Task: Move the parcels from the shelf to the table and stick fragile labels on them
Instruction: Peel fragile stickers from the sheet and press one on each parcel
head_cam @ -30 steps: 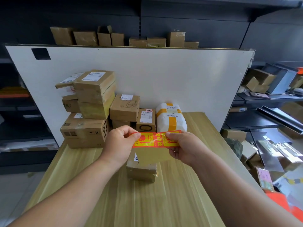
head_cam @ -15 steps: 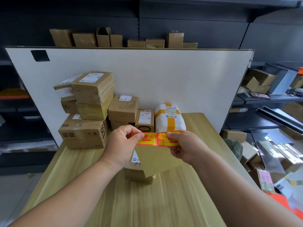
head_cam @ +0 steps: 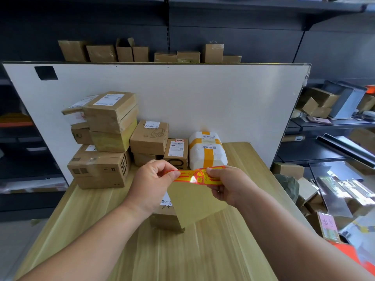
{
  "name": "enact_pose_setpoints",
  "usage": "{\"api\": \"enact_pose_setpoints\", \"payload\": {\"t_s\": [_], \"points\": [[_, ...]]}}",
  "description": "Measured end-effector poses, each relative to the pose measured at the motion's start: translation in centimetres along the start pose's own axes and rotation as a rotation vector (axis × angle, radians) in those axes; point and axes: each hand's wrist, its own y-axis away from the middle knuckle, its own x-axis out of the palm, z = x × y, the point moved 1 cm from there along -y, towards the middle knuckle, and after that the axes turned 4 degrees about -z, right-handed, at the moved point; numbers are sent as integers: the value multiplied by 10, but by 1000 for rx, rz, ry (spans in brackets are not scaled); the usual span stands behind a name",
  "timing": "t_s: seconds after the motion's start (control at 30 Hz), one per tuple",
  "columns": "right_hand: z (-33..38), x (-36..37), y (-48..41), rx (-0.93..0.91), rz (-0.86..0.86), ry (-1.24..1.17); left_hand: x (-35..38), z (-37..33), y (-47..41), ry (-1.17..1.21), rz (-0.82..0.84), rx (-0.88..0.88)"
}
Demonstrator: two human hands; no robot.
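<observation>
A dark shelf [head_cam: 243, 27] is running across the back, carrying a row of brown boxes [head_cam: 142, 52] along one level. A white board [head_cam: 203, 94] is standing upright in front of it, at the far edge of the wooden surface [head_cam: 182, 256]. Stacked parcels [head_cam: 97, 169] are sitting on the surface's far left, against the board, and a white parcel [head_cam: 207, 153] banded with yellow tape is standing just to their right. Nearer the person, a small brown parcel [head_cam: 166, 222] is lying on the surface, partly hidden beneath the hands. The left hand [head_cam: 152, 185] and the right hand [head_cam: 229, 185] are hovering above it, close together. A tan backing sheet [head_cam: 194, 201] is hanging down between them, covering the small brown parcel's right side. The red and yellow fragile label [head_cam: 194, 176] is stretching between the two hands along the sheet's top edge, glinting in the light. The left grip is pinching the label's left end between thumb and forefinger; the right grip is clamping on its right end, the remaining fingers curling underneath. Whether the right hand is also holding the backing sheet is not showing clearly
</observation>
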Motion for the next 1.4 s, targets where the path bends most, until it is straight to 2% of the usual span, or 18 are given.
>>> {"api": "enact_pose_setpoints", "payload": {"t_s": [0.23,0.37,0.5,0.67,1.0,1.4], "points": [[1,-5,-2,-3,1,10,6,-3,3,-19,10,22],[2,-8,0,-37,60,61,4,-3,1,-25,31,-41],[2,-12,2,-83,154,184,-3,-1,-3,-178,105,-79],[0,-11,-1,-166,104,242,2,9,-2,-326,92,-71],[-3,-19,-14,32,80,63,12,5,2,-208,55,106],[1,-23,-21,89,84,67,16,6,-2,-162,71,159]]}}
